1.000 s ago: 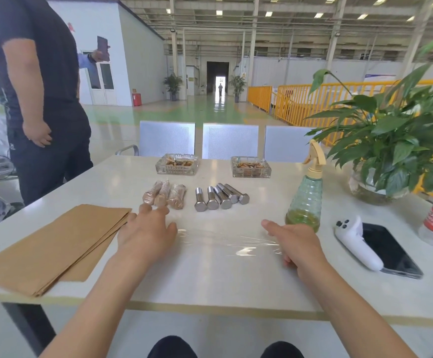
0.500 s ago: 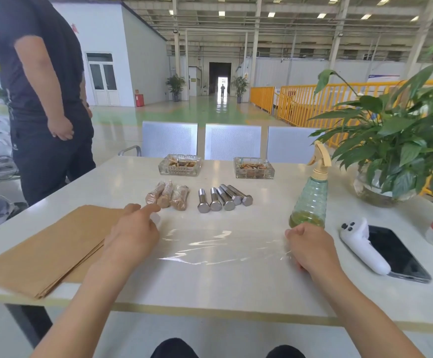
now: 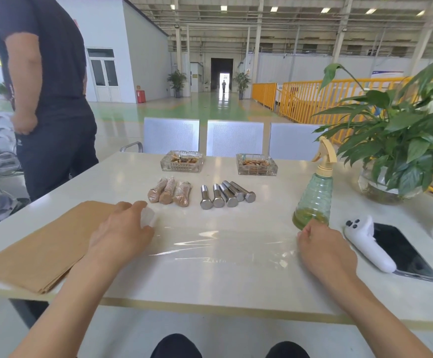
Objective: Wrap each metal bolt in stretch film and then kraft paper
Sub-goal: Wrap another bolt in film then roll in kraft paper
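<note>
Silver bolts point(image 3: 227, 194); tan kraft paper point(image 3: 39, 244); clear film point(image 3: 225, 248); green spray bottle point(image 3: 313, 200)

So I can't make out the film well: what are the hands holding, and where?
Left hand grips the film roll; right hand pinches the film at its free end.

Bare table point(image 3: 249, 218) lies open between the stretch film point(image 3: 223, 244) and the bolts point(image 3: 227, 195). Right of the film, a spray bottle point(image 3: 313, 200) and a white controller point(image 3: 367, 241) block the way.

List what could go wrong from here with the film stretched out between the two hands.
1. The stretch film already shows wrinkles; it may fold and cling to itself.
2. The right hand pulls close to the spray bottle and could knock it.
3. The left hand holds the film roll beside the kraft paper, which might shift.
</note>
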